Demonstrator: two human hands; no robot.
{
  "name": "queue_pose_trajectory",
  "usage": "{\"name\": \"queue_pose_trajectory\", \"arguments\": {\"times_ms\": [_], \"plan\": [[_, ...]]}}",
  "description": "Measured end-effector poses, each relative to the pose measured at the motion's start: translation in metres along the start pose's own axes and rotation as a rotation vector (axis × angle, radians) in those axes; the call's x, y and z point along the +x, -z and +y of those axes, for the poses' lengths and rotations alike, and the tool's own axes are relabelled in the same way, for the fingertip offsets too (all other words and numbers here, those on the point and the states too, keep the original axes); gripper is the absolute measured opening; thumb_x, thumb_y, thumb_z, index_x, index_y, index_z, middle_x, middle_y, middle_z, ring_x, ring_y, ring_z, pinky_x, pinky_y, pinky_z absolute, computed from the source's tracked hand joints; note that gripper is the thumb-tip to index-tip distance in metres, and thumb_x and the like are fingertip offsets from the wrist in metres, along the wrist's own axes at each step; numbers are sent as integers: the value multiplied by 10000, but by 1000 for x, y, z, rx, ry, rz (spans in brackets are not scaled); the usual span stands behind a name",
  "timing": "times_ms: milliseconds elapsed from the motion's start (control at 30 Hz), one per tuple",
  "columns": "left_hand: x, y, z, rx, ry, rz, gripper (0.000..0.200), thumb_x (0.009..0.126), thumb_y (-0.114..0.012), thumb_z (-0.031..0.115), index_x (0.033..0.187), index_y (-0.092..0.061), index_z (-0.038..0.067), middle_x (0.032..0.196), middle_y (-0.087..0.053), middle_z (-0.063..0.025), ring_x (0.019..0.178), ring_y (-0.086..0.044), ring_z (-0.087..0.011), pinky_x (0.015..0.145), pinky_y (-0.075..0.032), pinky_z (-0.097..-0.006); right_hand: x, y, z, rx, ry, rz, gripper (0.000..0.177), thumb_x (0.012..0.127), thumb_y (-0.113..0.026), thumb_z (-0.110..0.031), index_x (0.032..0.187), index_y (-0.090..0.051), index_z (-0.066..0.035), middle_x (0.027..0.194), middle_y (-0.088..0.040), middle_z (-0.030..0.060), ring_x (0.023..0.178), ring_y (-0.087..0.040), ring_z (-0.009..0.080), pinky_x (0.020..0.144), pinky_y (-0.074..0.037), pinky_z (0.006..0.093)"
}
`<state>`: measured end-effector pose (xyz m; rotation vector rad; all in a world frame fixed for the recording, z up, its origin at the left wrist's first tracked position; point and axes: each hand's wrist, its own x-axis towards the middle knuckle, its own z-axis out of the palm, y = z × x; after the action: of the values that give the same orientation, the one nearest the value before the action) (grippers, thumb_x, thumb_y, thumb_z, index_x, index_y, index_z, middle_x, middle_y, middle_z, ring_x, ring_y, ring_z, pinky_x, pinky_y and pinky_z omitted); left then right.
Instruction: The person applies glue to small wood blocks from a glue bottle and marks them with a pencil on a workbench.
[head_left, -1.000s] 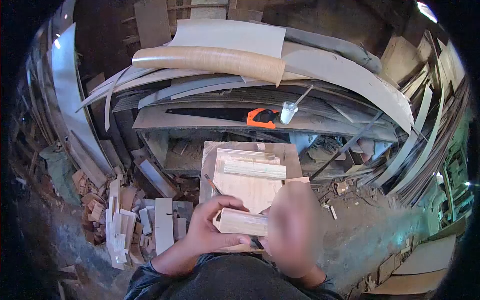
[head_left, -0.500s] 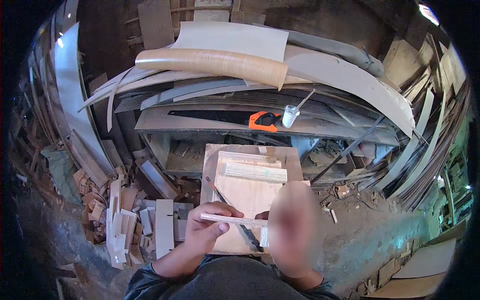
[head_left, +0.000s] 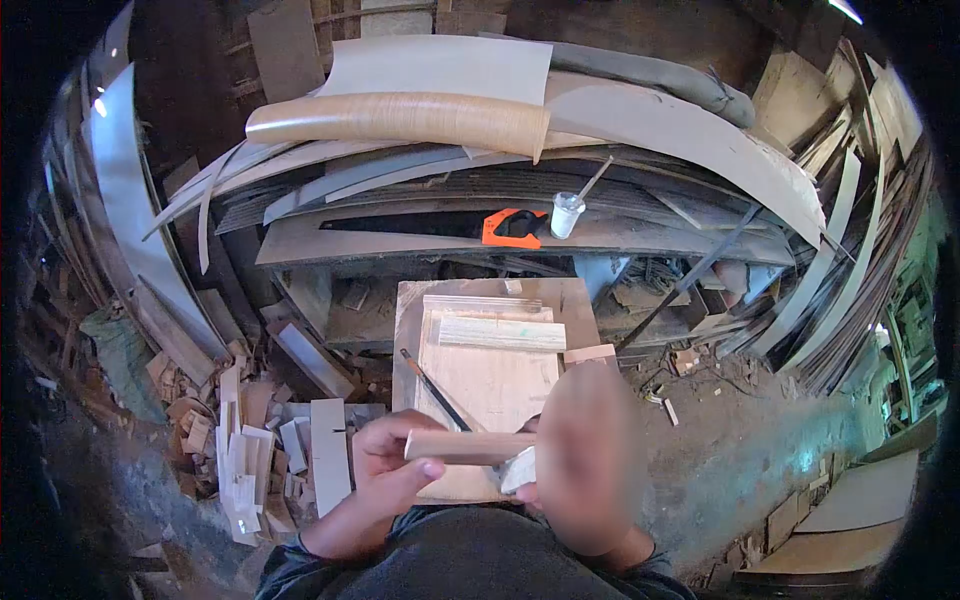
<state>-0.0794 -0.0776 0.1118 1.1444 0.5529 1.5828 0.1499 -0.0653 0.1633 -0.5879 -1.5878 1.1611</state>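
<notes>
My left hand (head_left: 385,470) is closed on the near end of a short flat wooden strip (head_left: 470,447), thumb below and fingers behind. The strip lies roughly level, its broad face towards me. My right hand (head_left: 590,470) is mostly covered by a blur; fingertips show at its left edge, by the strip's right end. Between them sits a small pale piece (head_left: 518,472) against the strip's lower edge; its kind I cannot tell. Beneath the hands is a wooden board (head_left: 490,385), carrying a slim dark tool (head_left: 435,390) and a pale wood strip (head_left: 502,334).
A handsaw (head_left: 510,228) with an orange handle lies on the shelf (head_left: 350,243) ahead, beside a cup of white stuff (head_left: 566,215) with a stick in it. Rolled veneer (head_left: 400,122) rests above. Wood offcuts (head_left: 245,460) are heaped at left; long strips lean at right.
The strip has turned from edge-on to showing its broad face. The small pale piece has shifted left and tilted beneath it. My view has moved slightly.
</notes>
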Motion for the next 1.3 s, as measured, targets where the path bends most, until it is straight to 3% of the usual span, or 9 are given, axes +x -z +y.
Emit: {"name": "queue_pose_trajectory", "arguments": {"times_ms": [233, 467, 733, 833, 933, 1033, 1067, 1167, 1300], "plan": [[-4, -27, -21, -61, 247, -166, 1000, 635, -942, 197, 1427, -358, 21, 1370, -498, -105, 1297, -458, -233, 1111, -307, -411, -6, -17, 25, 506, -80, 270, 600, 798, -823, -175, 1212, -411, -35, 1206, -504, 136, 1108, -527, 186, 959, -451, 350], [4, -38, -18, -93, 131, -68, 643, 748, -826, 7, 1296, -490, -13, 1245, -601, -100, 1185, -567, -185, 1018, -458, -372, -9, -18, 30, 408, -98, 258, 625, 779, -825, -109, 1206, -370, -71, 1181, -493, 101, 1091, -521, 174, 943, -454, 336], [8, -49, -15, -160, 177, 30, 565, 755, -830, 17, 1230, -525, -7, 1147, -663, -109, 1069, -636, -172, 945, -513, -353, -14, -19, 39, 291, -61, 300, 757, 744, -834, -50, 1276, -299, -119, 1146, -479, 87, 1013, -524, 174, 918, -462, 355], [10, -46, -20, -116, 135, 52, 541, 745, -842, 16, 1197, -545, -7, 1141, -671, -117, 1061, -640, -170, 933, -518, -350, 3, -34, 38, 200, 200, 507, 657, 759, -842, -217, 1233, -399, -113, 1083, -467, 86, 973, -506, 199, 863, -454, 410], [16, -36, -19, 3, 78, -26, 535, 732, -854, 13, 1179, -560, -14, 1128, -677, -123, 1052, -643, -167, 915, -522, -338, -15, 3, 40, -467, 339, 247, 544, 812, -702, -518, 1179, -587, -133, 1076, -468, 86, 969, -481, 236, 859, -400, 432], [22, -35, -16, 64, 75, -79, 529, 714, -871, 25, 1151, -578, -23, 1114, -682, -124, 1038, -649, -165, 899, -522, -325, -3, 6, 1, -853, 250, 48, 689, 832, -504, -756, 1124, -734, -176, 1082, -477, 79, 982, -449, 266, 875, -333, 428], [24, -35, -15, 67, 80, -86, 526, 707, -877, 32, 1140, -584, -26, 1109, -683, -125, 1032, -651, -164, 894, -522, -321, -8, 5, 3, -910, 191, 36, 746, 841, -412, -804, 1200, -725, -231, 1207, -472, 103, 1096, -420, 283, 1005, -268, 452], [25, -34, -13, 205, 66, -100, 512, 700, -888, 56, 1116, -604, -33, 1091, -690, -122, 1011, -660, -167, 888, -525, -321, 2, 6, 10, -1114, 390, 76, 750, 859, -349, -813, 1218, -710, -262, 1418, -376, 174, 1333, -302, 330, 1133, -131, 512], [28, -29, -12, 349, 35, -152, 508, 703, -891, 77, 1111, -613, -45, 1071, -696, -121, 997, -665, -165, 856, -538, -310, 9, 7, 17, -950, 287, -34, 744, 893, -273, -793, 1256, -683, -289, 1588, -132, 234, 1484, -46, 385, 1162, 61, 568]]}}
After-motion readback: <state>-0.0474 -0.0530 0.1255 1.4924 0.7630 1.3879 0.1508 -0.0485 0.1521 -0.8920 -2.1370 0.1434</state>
